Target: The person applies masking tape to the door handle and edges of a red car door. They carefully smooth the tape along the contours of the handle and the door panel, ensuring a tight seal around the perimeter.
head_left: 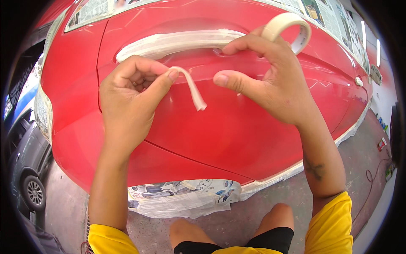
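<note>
A short strip of cream masking tape (193, 91) is pinched between the thumb and forefinger of my left hand (131, 95). Its free end hangs down and curls to the right. My right hand (281, 80) carries a roll of masking tape (275, 26), hooked over its rear fingers, which are partly hidden. The thumb and forefinger of that hand are spread apart, the forefinger's tip near the right end of the door handle (177, 42). Pale tape covers the handle. Both hands are in front of the red car door (203, 131).
Newspaper masking (182, 197) hangs along the car's lower edge, and more newspaper (91, 12) covers the windows. A grey car (31, 156) stands at the left. On the floor at the right lies a thin hose (370, 182). My knees are below the door.
</note>
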### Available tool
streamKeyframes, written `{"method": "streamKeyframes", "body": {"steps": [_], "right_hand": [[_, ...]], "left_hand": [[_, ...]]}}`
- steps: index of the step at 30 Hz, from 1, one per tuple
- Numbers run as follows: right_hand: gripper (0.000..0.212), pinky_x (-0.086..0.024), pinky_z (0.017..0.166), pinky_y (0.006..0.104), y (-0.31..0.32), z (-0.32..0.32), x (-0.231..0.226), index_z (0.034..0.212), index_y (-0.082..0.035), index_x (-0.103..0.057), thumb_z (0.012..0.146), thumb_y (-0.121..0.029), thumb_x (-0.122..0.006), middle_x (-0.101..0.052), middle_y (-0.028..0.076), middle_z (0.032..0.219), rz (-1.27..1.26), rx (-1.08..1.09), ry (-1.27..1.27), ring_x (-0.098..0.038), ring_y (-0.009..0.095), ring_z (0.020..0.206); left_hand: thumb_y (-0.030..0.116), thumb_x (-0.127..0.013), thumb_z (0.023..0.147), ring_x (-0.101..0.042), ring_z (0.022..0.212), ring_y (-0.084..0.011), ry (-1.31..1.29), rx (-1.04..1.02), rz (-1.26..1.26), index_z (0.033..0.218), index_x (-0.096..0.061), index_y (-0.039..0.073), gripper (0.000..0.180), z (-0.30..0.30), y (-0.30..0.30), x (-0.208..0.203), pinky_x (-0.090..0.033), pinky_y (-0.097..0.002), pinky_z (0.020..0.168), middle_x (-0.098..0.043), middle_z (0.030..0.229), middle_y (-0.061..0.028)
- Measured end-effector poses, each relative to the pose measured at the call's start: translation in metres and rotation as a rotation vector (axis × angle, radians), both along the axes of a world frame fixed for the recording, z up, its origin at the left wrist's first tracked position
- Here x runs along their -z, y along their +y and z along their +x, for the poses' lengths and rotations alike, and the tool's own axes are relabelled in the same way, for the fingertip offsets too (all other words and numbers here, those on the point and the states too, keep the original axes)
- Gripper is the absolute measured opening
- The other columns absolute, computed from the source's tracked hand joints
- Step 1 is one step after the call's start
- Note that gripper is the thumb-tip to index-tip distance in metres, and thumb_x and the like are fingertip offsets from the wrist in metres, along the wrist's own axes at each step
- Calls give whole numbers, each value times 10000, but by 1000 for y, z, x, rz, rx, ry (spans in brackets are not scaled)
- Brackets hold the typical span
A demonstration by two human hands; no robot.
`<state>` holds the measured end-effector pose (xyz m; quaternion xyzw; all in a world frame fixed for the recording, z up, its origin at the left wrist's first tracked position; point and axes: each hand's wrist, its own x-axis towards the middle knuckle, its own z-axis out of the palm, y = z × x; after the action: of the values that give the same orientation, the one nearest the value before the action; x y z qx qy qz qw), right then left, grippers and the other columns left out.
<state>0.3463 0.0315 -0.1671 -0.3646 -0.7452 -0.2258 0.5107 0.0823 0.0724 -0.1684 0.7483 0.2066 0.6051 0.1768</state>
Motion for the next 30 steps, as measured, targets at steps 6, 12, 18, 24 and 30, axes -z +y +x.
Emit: {"method": "streamKeyframes", "body": {"steps": [6, 12, 18, 24, 30], "right_hand": [[215, -498, 958, 408, 15, -15, 4, 974, -66, -808, 867, -219, -916, -712, 98, 1054, -17, 43, -44, -667, 276, 1060], [174, -489, 900, 505, 41, -10, 5, 887, -110, -805, 872, -271, -869, -686, 85, 933, 215, 165, -3, -639, 310, 965], [161, -488, 896, 496, 60, -16, 10, 820, -138, -783, 831, -263, -884, -686, 60, 928, 413, 259, -38, -640, 284, 961], [192, -484, 883, 499, 74, -26, 12, 711, -152, -773, 780, -285, -892, -684, 47, 894, 483, 370, 28, -642, 273, 941], [206, -476, 816, 492, 78, -31, 12, 672, -138, -771, 771, -278, -885, -670, 47, 814, 517, 411, 51, -641, 266, 870]], "left_hand": [[67, -857, 956, -680, 734, -56, -107, -100, 6, 912, -741, 9, 138, 14, 18, 7, -497, -220, 601, -769, 836, -34], [123, -849, 963, -682, 723, -68, -41, -195, 3, 906, -773, 32, 132, 21, 19, -2, -502, -234, 601, -770, 822, -36], [191, -862, 919, -701, 854, -219, 194, -607, 432, 876, -832, 104, 102, 15, 34, -3, -560, -381, 759, -761, 841, -43], [196, -879, 900, -684, 810, -204, 280, -788, 498, 888, -844, 76, 125, 22, 38, -3, -544, -376, 743, -758, 826, -43], [262, -870, 893, -695, 802, -220, 295, -886, 485, 853, -839, 104, 165, 28, 38, -7, -544, -394, 731, -752, 790, -28]]}}
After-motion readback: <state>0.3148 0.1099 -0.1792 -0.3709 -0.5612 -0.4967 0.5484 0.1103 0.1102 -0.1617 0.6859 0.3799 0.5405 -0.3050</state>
